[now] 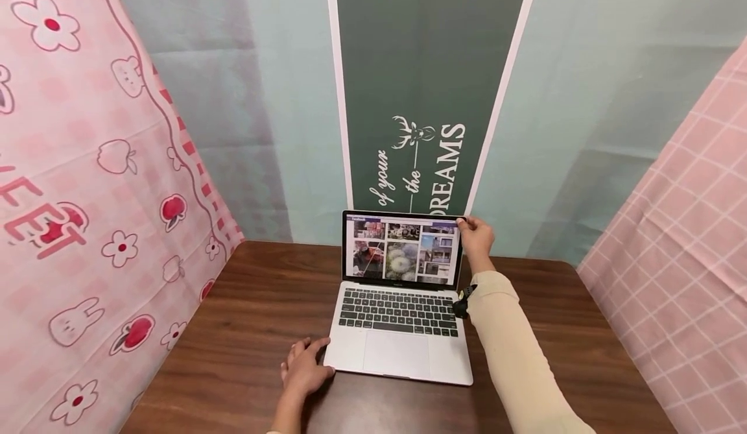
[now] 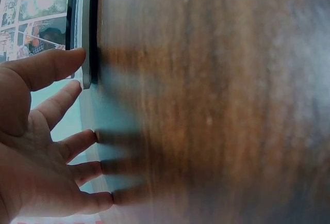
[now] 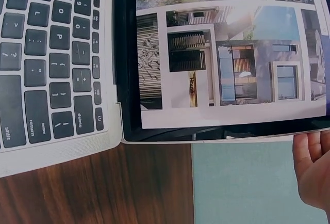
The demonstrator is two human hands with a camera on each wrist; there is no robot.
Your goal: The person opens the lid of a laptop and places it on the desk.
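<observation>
A silver laptop (image 1: 397, 349) stands unfolded on the wooden table, its lit screen (image 1: 403, 252) showing a page of photos. At the top right corner of that screen, my right hand (image 1: 477, 236) pinches the edge, with some fingers (image 3: 304, 152) hidden behind the lid in the right wrist view. My left hand (image 1: 305, 369) rests by the laptop's front left corner. Its fingers are spread in the left wrist view, where the thumb (image 2: 56, 68) and index finger lie at the laptop's edge and the other fingertips (image 2: 95, 137) reach the tabletop.
Brown wood tabletop (image 1: 251, 311) extends around the laptop. A blue-green curtain (image 1: 280, 129) with a dark printed panel (image 1: 432, 45) hangs behind it. Pink patterned cloth (image 1: 117, 194) borders the left side, and pink checked cloth (image 1: 688, 226) the right.
</observation>
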